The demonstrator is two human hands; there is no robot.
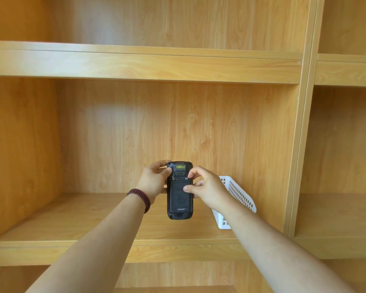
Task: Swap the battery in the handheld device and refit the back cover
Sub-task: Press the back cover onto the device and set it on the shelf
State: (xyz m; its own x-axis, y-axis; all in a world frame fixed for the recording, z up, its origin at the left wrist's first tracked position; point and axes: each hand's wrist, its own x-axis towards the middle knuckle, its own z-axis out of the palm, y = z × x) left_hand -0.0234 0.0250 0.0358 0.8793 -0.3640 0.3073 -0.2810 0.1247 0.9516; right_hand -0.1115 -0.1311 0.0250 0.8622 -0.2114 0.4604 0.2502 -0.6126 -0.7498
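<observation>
Both hands, left hand (pixel 152 180) and right hand (pixel 207 187), pinch the rigid, chunky handheld device (pixel 179 190) by its sides; fingertips at back cover (pixel 180 195) latches; looks light, grippy

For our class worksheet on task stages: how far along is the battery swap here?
Done: unclear; no loose battery shows. The back cover sits on the handheld device. In hand: the left hand grips the device and the right hand fingers a latch screw. Left: cannot tell whether it is opening or closing.
</observation>
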